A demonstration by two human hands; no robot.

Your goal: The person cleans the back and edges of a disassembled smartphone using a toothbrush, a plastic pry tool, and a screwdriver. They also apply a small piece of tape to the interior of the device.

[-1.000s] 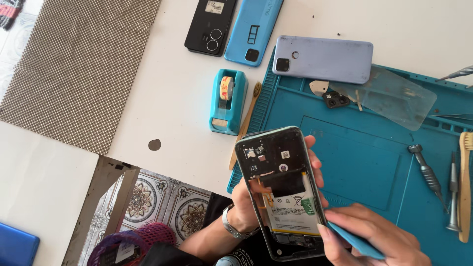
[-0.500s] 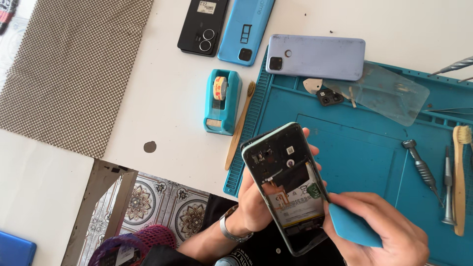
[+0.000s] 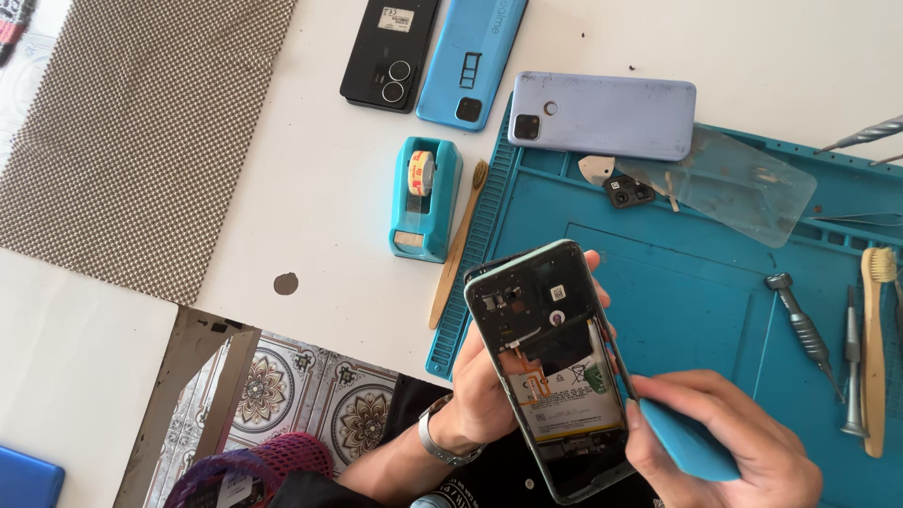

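My left hand point(image 3: 484, 395) grips an opened phone point(image 3: 555, 362) from below, with its back cover off so that the battery and inner boards show. It hovers over the near left part of a blue work mat point(image 3: 715, 301). My right hand point(image 3: 720, 447) pinches a blue flat pry tool point(image 3: 682, 437), whose tip rests against the phone's right edge beside the battery.
Black point(image 3: 388, 52), blue point(image 3: 470, 58) and lilac point(image 3: 602, 115) phones lie at the back. A teal tape dispenser point(image 3: 425, 198) and a wooden stick point(image 3: 459, 245) sit left of the mat. A clear film point(image 3: 724, 183), a screwdriver point(image 3: 801, 329) and a brush point(image 3: 875, 348) lie on the mat.
The opened phone has tilted and lifted a little toward the mat. My right hand with the blue tool has moved up along the phone's right edge.
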